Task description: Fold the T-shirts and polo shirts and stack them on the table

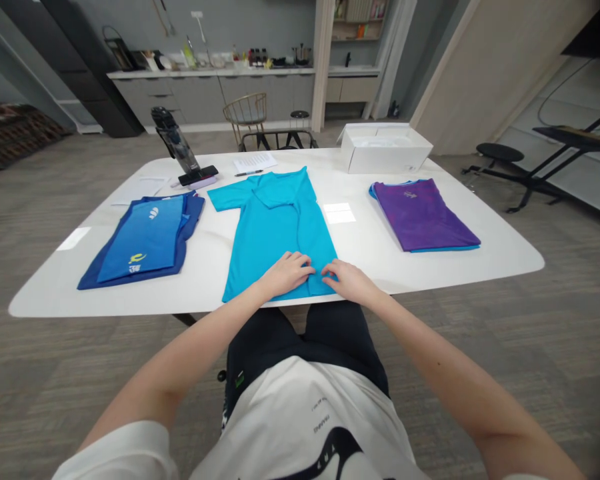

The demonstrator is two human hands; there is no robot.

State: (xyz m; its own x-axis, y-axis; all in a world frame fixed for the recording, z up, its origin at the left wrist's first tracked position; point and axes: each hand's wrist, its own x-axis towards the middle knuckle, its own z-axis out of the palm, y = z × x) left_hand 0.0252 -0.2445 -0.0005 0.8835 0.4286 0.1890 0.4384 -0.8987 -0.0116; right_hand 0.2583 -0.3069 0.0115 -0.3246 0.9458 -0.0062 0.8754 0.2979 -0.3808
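Turquoise fabric T-shirt [265,237] laid on white round-cornered table [505,257], right side folded inward. Cloth near hem touched by left hand [289,272] and right hand [349,279], fingers curled; grip can't be confirmed.

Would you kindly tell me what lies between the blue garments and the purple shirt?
In the head view, a turquoise T-shirt and a bright white patch.

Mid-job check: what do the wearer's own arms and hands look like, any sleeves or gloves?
The left hand and right hand wear no gloves, and no watch or band shows. The left sleeve is short and white, matching the dark-printed shirt.
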